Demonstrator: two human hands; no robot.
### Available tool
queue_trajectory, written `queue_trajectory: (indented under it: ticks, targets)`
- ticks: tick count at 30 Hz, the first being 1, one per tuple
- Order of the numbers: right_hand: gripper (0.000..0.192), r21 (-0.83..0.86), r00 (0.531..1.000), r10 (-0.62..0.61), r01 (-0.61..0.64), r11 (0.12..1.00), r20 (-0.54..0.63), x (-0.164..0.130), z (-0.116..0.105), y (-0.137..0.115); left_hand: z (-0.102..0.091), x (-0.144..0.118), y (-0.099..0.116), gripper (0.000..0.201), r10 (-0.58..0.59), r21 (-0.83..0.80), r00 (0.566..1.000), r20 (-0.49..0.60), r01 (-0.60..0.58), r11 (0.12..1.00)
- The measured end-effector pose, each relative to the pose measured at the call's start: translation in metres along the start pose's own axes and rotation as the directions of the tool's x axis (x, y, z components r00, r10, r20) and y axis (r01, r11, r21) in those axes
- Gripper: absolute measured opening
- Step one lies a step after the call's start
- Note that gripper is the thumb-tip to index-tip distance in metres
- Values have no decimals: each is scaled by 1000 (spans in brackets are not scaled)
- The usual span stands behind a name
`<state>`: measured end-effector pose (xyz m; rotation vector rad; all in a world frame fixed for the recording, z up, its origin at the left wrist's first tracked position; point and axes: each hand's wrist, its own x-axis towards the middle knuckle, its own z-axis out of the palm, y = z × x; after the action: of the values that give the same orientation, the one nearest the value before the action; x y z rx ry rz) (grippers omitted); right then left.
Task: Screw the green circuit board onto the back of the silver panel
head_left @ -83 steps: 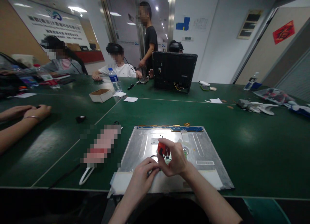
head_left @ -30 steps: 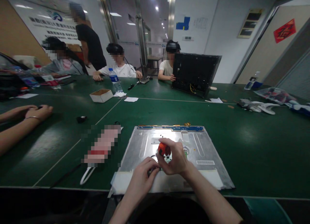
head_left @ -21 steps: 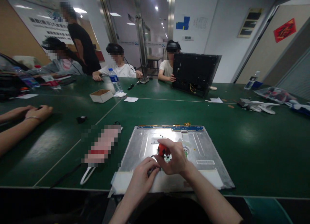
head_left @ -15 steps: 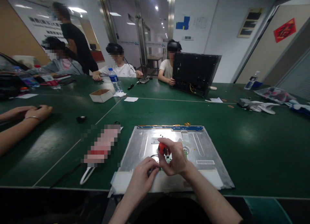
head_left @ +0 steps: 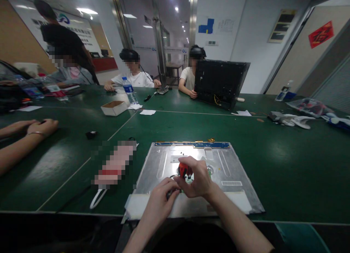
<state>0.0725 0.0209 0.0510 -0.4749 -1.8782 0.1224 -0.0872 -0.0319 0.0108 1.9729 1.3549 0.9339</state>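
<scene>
The right hand (head_left: 198, 180) is closed around a small red-handled tool (head_left: 182, 170), its fingers wrapped over the handle so that only the red top shows; the tool stands roughly upright over the middle of a flat metal panel (head_left: 235, 172). The left hand (head_left: 161, 200) rests just beside it, fingers curled and pinched at something small and dark by the tool's tip; what it grips is too small to tell. The two hands touch at the fingertips.

The panel lies flat on the green worktop (head_left: 287, 162), close to the near edge, with a blue strip (head_left: 191, 144) along its far side and a white sheet (head_left: 136, 207) under its near side.

To the left, another person's hands (head_left: 32, 126) rest on the worktop. Farther off stand a cardboard box (head_left: 114, 107), a water bottle (head_left: 129, 89) and a black monitor (head_left: 220, 83) held upright by a seated person.
</scene>
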Motion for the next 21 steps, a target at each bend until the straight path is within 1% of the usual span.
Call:
queue_trajectory:
  ticks: [3, 6, 9, 12, 15, 18, 21]
  targets:
    - [50, 18, 999, -13, 13, 1000, 34, 1, -2, -1, -1, 0, 1, 18, 13, 0, 1000, 8, -13, 1000]
    - [53, -11, 999, 9, -9, 1000, 35, 0, -2, -1, -2, 1, 2, 17, 11, -3, 1000, 13, -11, 1000]
    - [50, -26, 1000, 27, -27, 999, -2, -2, 0, 0, -2, 2, 3, 17, 7, -7, 1000, 9, -7, 1000]
    - [44, -32, 1000, 7, -8, 999, -26, -2, 2, 0, -2, 2, 4, 17, -2, -5, 1000, 6, 2, 1000]
    - [40, -46, 1000, -17, 16, 999, -26, -1, 2, 1, -1, 2, 3, 16, -4, 6, 1000, -11, 4, 1000]
    - [40, -26, 999, -27, 27, 999, -20, 0, 1, 1, 0, 1, 2, 17, 15, 21, 999, -41, -14, 1000]
    - [40, 11, 1000, -25, 25, 1000, 1, 1, -1, 0, 0, 1, 2, 17, 26, 16, 999, -27, -25, 1000]
